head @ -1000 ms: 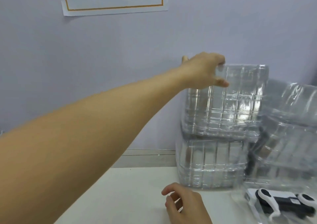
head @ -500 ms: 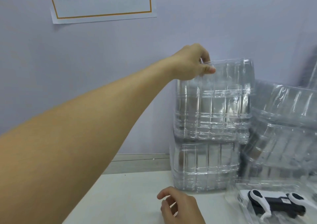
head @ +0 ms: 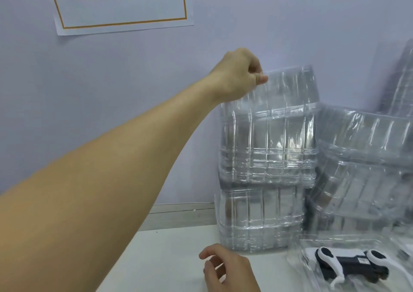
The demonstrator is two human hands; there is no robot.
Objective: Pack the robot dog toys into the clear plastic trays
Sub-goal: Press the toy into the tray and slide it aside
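Note:
A tall stack of clear plastic trays (head: 268, 157) stands on the white table against the wall. My left hand (head: 239, 75) reaches up to its top left corner and pinches the edge of the topmost clear tray (head: 290, 93), which stands raised above the rest. My right hand (head: 228, 271) hovers low over the table in front of the stack, fingers loosely curled and holding nothing. At the bottom right a black and white robot dog toy (head: 348, 262) lies in a clear tray (head: 297, 251).
More clear trays wrapped in plastic film (head: 368, 168) lean against the wall to the right of the stack. A paper sign with an orange border (head: 120, 3) hangs on the wall above. White table surface (head: 167, 258) shows at the left.
My left hand has closed its pinch on the top tray's corner and pulled that tray up from the stack. My right hand has barely moved.

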